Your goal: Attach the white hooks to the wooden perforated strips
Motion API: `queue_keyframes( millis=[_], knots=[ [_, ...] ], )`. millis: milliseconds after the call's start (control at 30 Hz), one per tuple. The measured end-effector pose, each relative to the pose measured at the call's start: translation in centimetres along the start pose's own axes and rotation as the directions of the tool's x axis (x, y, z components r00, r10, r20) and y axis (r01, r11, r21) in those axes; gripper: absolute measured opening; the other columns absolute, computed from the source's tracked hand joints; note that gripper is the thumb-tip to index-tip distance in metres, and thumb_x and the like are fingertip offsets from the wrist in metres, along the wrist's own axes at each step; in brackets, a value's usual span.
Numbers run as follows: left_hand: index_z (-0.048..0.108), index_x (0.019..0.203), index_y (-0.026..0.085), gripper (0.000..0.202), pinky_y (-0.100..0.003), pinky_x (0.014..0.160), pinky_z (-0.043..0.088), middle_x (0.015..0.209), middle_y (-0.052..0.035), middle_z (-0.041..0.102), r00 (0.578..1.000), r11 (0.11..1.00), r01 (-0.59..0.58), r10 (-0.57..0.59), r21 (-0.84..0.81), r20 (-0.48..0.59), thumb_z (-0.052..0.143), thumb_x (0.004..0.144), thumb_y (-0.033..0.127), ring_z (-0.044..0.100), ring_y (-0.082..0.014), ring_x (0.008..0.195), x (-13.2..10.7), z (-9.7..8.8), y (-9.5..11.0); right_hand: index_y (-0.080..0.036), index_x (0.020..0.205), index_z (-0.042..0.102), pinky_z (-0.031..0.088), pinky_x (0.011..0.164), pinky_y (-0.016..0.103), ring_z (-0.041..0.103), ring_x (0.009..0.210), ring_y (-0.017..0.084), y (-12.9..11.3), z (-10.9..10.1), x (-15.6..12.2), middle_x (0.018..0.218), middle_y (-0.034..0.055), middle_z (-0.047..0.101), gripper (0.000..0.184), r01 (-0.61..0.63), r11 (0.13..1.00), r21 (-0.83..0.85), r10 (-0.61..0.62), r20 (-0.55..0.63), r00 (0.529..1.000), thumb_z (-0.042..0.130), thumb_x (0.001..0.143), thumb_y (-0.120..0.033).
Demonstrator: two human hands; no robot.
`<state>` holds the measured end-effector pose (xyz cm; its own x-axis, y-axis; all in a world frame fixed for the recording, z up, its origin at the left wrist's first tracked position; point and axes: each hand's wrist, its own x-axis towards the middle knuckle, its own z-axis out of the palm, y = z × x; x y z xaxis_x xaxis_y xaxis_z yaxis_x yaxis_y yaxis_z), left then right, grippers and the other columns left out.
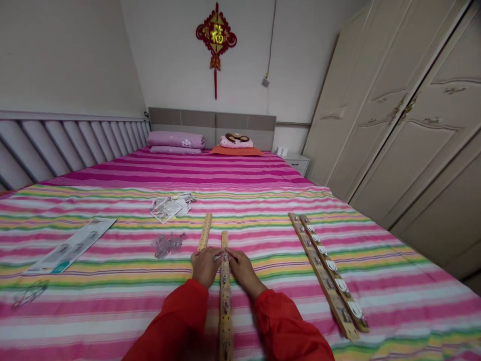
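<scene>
A narrow wooden strip (225, 314) with a row of holes lies lengthwise in front of me, with several small shiny metal pieces (224, 279) along it. My left hand (206, 265) is closed, its fingertips pinched together at the strip's left edge, near the far end. From the right, my right hand (241, 268) meets it there, thumb and fingers also closed. Between the fingertips is a small shiny piece (225, 256) on the strip; its kind is too small to tell. Just beyond my left hand, a second holed wooden strip (205, 230) extends, partly covered by that hand.
Two wooden strips (323, 265) with fittings lie at right, one bearing white pieces (331, 265). Left are clear small parts (165, 244), flat packets (171, 206), a long package (75, 244) and glasses (30, 294). A striped cover (124, 313) spreads beneath; wardrobes (421, 135) stand right.
</scene>
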<state>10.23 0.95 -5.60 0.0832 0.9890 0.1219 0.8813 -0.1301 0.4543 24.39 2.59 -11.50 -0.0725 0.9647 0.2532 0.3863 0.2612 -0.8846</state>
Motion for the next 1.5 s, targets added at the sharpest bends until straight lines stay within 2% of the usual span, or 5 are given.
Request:
queue_keyframes(
  millis=[567, 867, 1100, 1267, 1500],
  knots=[
    [0.067, 0.109, 0.035, 0.028, -0.042, 0.09, 0.027, 0.102, -0.0031, 0.065, 0.994, 0.986, -0.07, 0.057, 0.154, 0.091, 0.048, 0.089, 0.033, 0.054, -0.0221, 0.102, -0.1, -0.1, -0.1, -0.026, 0.101, 0.075, 0.047, 0.073, 0.034, 0.057, 0.072, 0.022, 0.1, -0.1, 0.0, 0.069, 0.0024, 0.065, 0.029, 0.014, 0.997, 0.079, -0.016, 0.029, 0.999, 0.056, 0.079, -0.024],
    [0.07, 0.102, 0.032, 0.026, -0.041, 0.098, 0.031, 0.103, -0.0019, 0.07, 0.999, 0.999, -0.039, 0.04, -0.009, 0.036, 0.051, 0.087, 0.026, 0.058, -0.0192, 0.106, -0.3, 0.0, -0.8, -0.023, 0.105, 0.072, 0.049, 0.084, 0.04, 0.063, 0.094, 0.025, 0.4, -0.4, -0.4, 0.105, 0.006, 0.072, 0.039, -0.058, 0.896, 0.44, 0.051, 0.027, 0.998, 0.069, 0.069, -0.038],
    [0.07, 0.102, 0.019, 0.029, -0.035, 0.093, 0.046, 0.106, -0.0077, 0.068, 0.971, 0.959, -0.1, 0.036, -0.265, -0.236, 0.05, 0.08, 0.023, 0.06, -0.02, 0.102, -1.4, -2.5, -6.1, -0.015, 0.125, 0.06, 0.042, 0.051, 0.026, 0.049, 0.05, 0.013, -0.5, -1.0, -1.2, 0.062, -0.0011, 0.064, 0.061, -0.225, 0.823, 0.522, 0.223, 0.069, 0.972, 0.066, 0.073, -0.047],
    [0.069, 0.103, 0.018, 0.036, -0.04, 0.093, 0.046, 0.1, -0.0104, 0.064, 0.892, 1.0, 0.015, -0.016, -0.007, -0.452, 0.054, 0.07, 0.017, 0.058, -0.0261, 0.1, -2.1, -4.9, -10.5, -0.012, 0.121, 0.061, 0.035, 0.046, 0.024, 0.042, 0.046, 0.01, -0.2, -0.7, -1.2, 0.056, -0.005, 0.053, 0.064, -0.223, 0.802, 0.554, 0.246, 0.035, 0.969, 0.069, 0.069, -0.048],
    [0.068, 0.098, 0.019, 0.034, -0.036, 0.087, 0.045, 0.103, -0.0102, 0.06, 0.898, 0.975, 0.023, 0.077, 0.221, -0.432, 0.048, 0.072, 0.011, 0.056, -0.0253, 0.099, -1.1, -5.2, -11.8, -0.014, 0.119, 0.062, 0.034, 0.044, 0.024, 0.041, 0.044, 0.01, -0.2, -0.7, -1.3, 0.054, -0.0054, 0.052, 0.062, -0.228, 0.799, 0.556, 0.257, 0.027, 0.966, 0.067, 0.07, -0.05]
  ],
)
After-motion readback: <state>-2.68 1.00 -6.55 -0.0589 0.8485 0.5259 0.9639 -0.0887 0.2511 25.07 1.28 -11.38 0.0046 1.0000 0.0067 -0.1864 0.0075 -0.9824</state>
